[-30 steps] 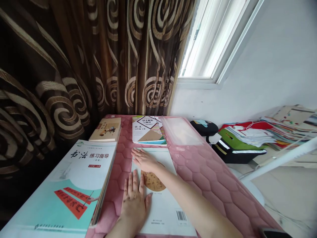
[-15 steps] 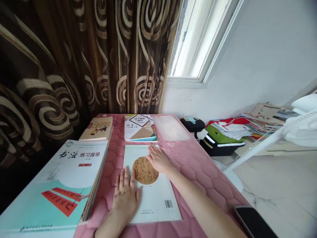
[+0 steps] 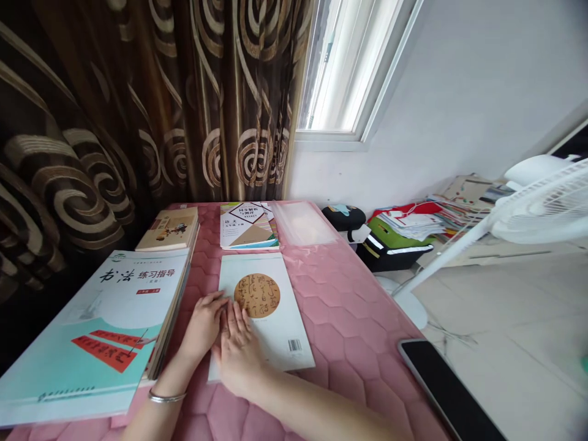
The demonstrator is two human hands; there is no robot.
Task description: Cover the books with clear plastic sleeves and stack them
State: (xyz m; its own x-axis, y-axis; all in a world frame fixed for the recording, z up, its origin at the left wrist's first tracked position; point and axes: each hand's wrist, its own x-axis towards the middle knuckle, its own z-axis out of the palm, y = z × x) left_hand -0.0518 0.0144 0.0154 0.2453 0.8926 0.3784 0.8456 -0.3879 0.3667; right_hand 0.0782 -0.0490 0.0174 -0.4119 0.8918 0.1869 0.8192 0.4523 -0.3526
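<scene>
A pale book (image 3: 280, 331) lies flat with its back up, showing a brown round patch of handwriting and a barcode. My left hand (image 3: 204, 321), with a silver bangle on its wrist, rests at the book's left edge. Its fingers are slightly bent, pointing right, and their tips meet the fingers of my other hand; its thumb is hidden. Lying flat on the left part of the book is my right hand (image 3: 241, 352), fingers stretched forward, close together. Neither hand visibly grips anything.
A stack of books (image 3: 92, 318) with a calligraphy workbook on top is at left, a tan book (image 3: 168, 228) behind it. Farther back lie booklets (image 3: 245, 226) and clear plastic sheets (image 3: 305, 222). A phone (image 3: 450, 392) sits at the table's right edge; a white fan (image 3: 441, 263) stands beyond.
My right hand slid from the book's upper right down to its left part, beside my left hand. My left hand turned so its fingers point right at the edge. The view shifted right.
</scene>
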